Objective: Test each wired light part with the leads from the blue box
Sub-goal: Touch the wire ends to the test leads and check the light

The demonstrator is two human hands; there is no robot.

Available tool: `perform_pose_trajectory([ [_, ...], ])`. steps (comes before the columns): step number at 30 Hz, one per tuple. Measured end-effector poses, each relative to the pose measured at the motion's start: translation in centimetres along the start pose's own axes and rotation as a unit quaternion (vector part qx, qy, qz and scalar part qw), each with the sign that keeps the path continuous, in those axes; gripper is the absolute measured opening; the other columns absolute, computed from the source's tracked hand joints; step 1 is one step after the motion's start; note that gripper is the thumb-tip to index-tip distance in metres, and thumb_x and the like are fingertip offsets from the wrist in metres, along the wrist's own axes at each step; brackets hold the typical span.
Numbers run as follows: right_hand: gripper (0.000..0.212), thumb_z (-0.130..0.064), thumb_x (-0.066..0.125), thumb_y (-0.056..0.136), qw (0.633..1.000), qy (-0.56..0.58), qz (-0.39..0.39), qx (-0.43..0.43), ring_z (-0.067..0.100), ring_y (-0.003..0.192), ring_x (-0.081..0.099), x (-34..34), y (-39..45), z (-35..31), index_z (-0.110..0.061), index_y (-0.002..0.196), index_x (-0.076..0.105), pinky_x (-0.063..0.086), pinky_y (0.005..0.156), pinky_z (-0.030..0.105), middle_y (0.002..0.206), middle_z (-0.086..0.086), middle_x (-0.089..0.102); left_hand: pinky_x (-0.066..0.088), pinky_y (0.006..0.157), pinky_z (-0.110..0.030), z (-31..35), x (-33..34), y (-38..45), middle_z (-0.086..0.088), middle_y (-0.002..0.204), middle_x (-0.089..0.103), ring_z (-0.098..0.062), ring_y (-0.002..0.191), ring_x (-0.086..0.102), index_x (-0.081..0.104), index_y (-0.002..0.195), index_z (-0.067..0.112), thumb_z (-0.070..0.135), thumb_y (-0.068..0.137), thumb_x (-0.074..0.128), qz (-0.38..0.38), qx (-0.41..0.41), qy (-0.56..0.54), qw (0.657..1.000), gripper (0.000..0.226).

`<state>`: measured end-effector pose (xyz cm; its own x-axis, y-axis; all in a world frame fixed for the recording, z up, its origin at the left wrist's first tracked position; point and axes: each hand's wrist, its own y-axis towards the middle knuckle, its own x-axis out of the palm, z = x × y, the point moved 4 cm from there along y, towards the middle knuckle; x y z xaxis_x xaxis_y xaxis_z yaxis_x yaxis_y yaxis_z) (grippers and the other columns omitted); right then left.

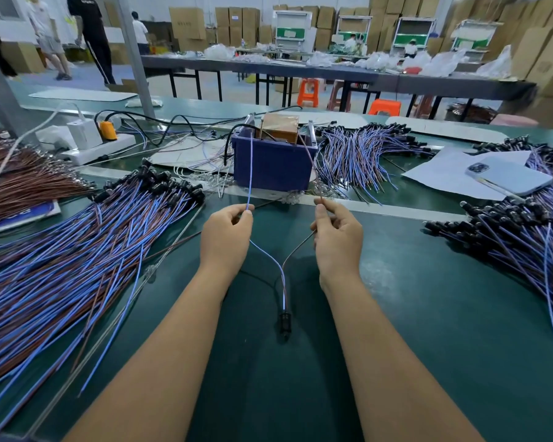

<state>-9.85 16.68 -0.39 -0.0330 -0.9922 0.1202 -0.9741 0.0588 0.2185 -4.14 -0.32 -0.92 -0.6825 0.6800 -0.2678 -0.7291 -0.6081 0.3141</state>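
A blue box holding a brown block stands on the dark green mat among blue-and-brown wires with black ends, an orange plug, and perhaps a pale blue phone.

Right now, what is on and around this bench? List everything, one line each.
blue box: one, blue, bench centre, brown block inside.
leads: two, one blue, one brownish, running from the box to the hands.
light part: one, black, blue and dark wires, hanging between the forearms.
left pile: many, blue and brown wires, black heads, left of hands.
brown wires: one heap, far left.
middle pile: many, blue wires, right of box.
right pile: many, blue wires, black heads, far right.
power strip: one, white, orange plug, back left.
phone: one, pale blue, on white paper, right.
stools: orange, under far table.
left hand: pinching blue lead and wire.
right hand: pinching brownish lead and wire.
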Motion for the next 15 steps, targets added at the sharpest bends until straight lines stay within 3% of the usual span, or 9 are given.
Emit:
perform_pose_trajectory([
  [3, 0.016, -0.014, 0.055, 0.097, 1.000, 0.017, 0.013, 0.013, 0.011, 0.052, 0.041, -0.27, 0.15, 0.09, -0.019, 0.104, 0.069, 0.034, 0.053, 0.026, 0.063, 0.002, 0.051, 0.030, 0.053, -0.030, 0.07, -0.03, -0.04, 0.008, 0.053, 0.043, -0.013, 0.050, 0.034, 0.067, 0.086, 0.033, 0.021, 0.094, 0.054, -0.009, 0.005, 0.003, 1.000, 0.019],
  [8, 0.015, -0.014, 0.055, 0.097, 1.000, 0.016, 0.011, 0.023, 0.012, 0.048, 0.040, -0.17, 0.27, 0.16, -0.020, 0.102, 0.069, 0.035, 0.050, 0.026, 0.063, 0.003, 0.052, 0.038, 0.057, -0.029, 0.06, 0.07, 0.03, 0.008, 0.055, 0.052, -0.013, 0.056, 0.044, 0.068, 0.092, 0.032, 0.022, 0.093, 0.055, -0.008, 0.001, -0.005, 1.000, 0.017],
  [15, 0.019, -0.014, 0.055, 0.097, 0.999, 0.014, 0.004, 0.033, 0.009, 0.046, 0.041, 0.04, 0.40, 0.40, -0.029, 0.094, 0.066, 0.037, 0.046, 0.022, 0.062, 0.001, 0.052, 0.038, 0.056, -0.029, -0.41, 0.31, 0.29, 0.008, 0.056, 0.051, -0.012, 0.055, 0.043, 0.069, 0.094, 0.034, 0.023, 0.092, 0.055, -0.010, -0.008, -0.004, 1.000, 0.018],
])
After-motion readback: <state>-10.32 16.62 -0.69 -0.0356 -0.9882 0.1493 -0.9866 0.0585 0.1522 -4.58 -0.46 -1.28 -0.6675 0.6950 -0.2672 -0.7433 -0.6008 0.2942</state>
